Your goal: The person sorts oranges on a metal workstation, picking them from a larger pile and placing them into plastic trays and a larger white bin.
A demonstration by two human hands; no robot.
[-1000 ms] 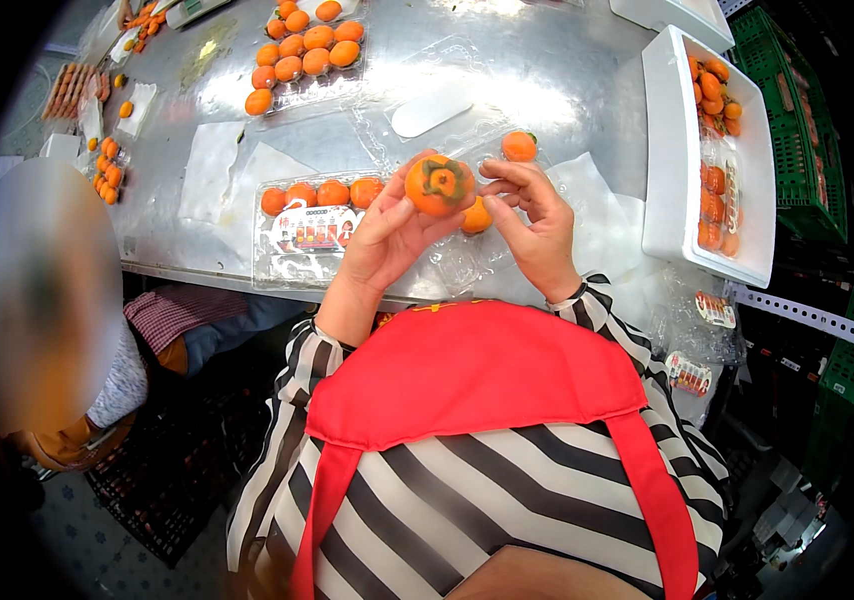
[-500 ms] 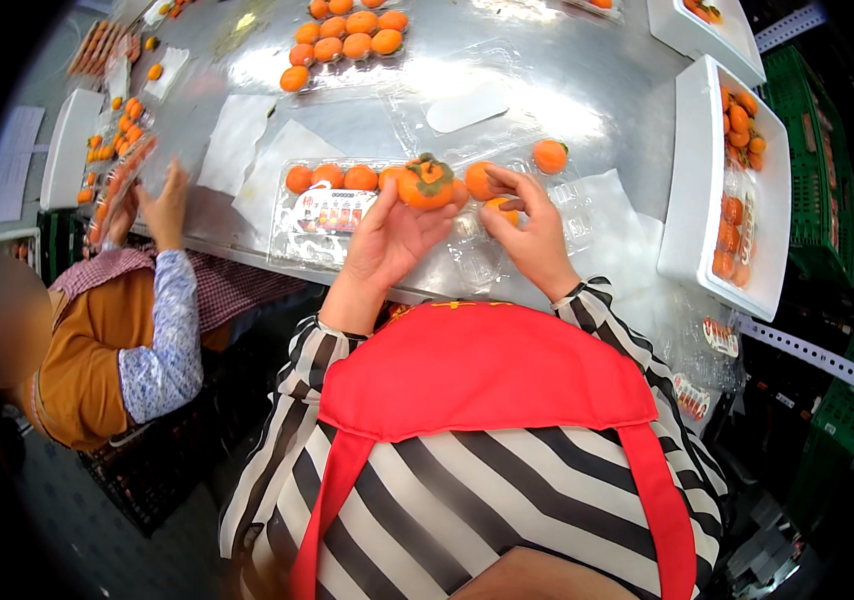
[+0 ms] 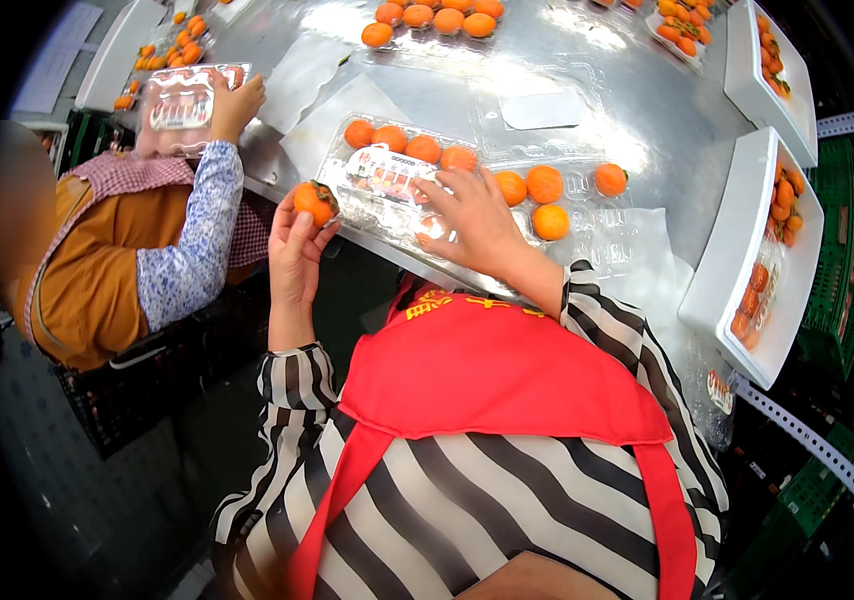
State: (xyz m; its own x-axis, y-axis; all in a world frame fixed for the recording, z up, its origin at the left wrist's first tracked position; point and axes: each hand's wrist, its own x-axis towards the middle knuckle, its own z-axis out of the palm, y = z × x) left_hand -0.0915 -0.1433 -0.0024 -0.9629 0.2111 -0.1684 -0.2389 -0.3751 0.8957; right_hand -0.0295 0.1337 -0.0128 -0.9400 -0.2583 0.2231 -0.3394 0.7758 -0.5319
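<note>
My left hand (image 3: pixel 294 255) is closed around an orange persimmon (image 3: pixel 316 203) with a dark leafy top, held just off the table's front edge. In front of me lies a clear plastic clamshell pack (image 3: pixel 337 178) with a printed label and a row of persimmons along its far side. My right hand (image 3: pixel 482 222) reaches across this pack, fingers apart over its label and right end. An orange patch shows under that hand, too covered to make out. Just right of the hand, several loose persimmons (image 3: pixel 545 184) sit on clear plastic trays.
A metal table (image 3: pixel 637 110) carries a filled persimmon tray (image 3: pixel 447 22) and white paper sheets (image 3: pixel 307 75). White foam boxes (image 3: pixel 692 285) with fruit stand at right, beside green crates (image 3: pixel 837 270). At left, a co-worker's hand (image 3: pixel 237 105) holds a clear pack (image 3: pixel 182 110).
My left hand has moved left with the persimmon, past the table edge. My right hand has left the persimmon it touched and moved left onto the pack. The view has shifted.
</note>
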